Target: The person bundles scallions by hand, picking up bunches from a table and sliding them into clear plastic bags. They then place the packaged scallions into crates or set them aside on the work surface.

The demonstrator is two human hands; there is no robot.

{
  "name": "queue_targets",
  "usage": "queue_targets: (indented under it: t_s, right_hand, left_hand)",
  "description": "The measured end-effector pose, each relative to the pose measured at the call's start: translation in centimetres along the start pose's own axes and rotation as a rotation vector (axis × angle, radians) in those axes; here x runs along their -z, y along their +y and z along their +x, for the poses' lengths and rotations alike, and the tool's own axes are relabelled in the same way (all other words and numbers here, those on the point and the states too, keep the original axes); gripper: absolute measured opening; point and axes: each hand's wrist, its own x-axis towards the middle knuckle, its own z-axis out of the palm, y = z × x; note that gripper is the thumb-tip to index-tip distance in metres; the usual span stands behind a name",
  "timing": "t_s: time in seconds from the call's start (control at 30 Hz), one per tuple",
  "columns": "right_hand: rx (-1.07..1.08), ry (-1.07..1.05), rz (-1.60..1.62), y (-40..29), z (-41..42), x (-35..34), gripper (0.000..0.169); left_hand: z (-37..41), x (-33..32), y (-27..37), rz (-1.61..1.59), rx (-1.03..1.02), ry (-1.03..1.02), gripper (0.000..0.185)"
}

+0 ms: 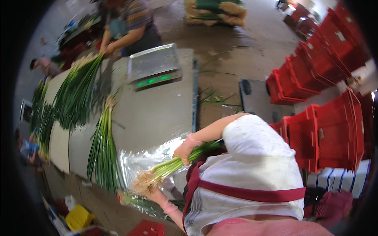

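Note:
A bunch of green onions (169,168) lies aslant in front of my chest, roots towards the table and leaves towards my body. My right hand (184,150), in a thin pink glove, is wrapped around its pale stalks. Under the shaggy roots (146,182) is my left hand (155,194), also gloved, its fingers partly hidden by them. Clear plastic film (135,157) is spread on the table beneath the bunch. Another green onion bunch (104,144) rests just beyond the film, its leaves hanging over the table edge.
A digital scale (155,63) with a lit green display stands on the table (147,112). Across it, another person (130,29) holds a large green onion bunch (78,91). Stacked red crates (319,67) stand on the right. A yellow item (78,217) is at lower left.

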Motion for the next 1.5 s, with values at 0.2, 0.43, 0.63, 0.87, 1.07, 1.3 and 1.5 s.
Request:
queue_targets:
  t_s: [0.2, 0.43, 0.63, 0.87, 1.07, 1.3, 1.5]
  right_hand:
    - [-0.128, 0.259, -0.455, -1.7, 0.4, 1.3, 0.04]
    - [-0.261, 0.389, -0.846, -3.8, 1.8, -2.7, 0.064]
    - [-0.146, 0.323, -0.818, -4.5, 2.6, -2.1, 0.055]
    - [-0.152, -0.017, 0.133, -3.9, 3.4, 0.7, 0.02]
    - [-0.373, -0.023, 0.151, -4.9, 4.7, 0.6, 0.02]
    - [-0.146, -0.112, 0.001, -2.9, 7.5, 2.4, 0.018]
    - [-0.133, -0.005, 0.162, -6.5, 8.1, 1.2, 0.024]
  left_hand:
    - [1.9, 1.0, 6.6, 0.654, -0.246, -0.128, 0.07]
    - [2.2, -2.3, 7.2, 0.764, -0.084, -0.058, 0.074]
    - [1.9, -3.9, 4.9, 1.12, -0.503, -0.208, 0.063]
    - [0.4, -3.7, 5.1, 0.66, -0.616, -0.047, 0.054]
    - [-0.3, -2.6, -3.7, 0.359, 0.061, 0.555, 0.018]
    - [-1.7, -4.8, 1.4, 0.676, -0.526, -0.197, 0.013]
    - [-1.4, -5.2, 5.6, 0.556, -0.544, -0.313, 0.01]
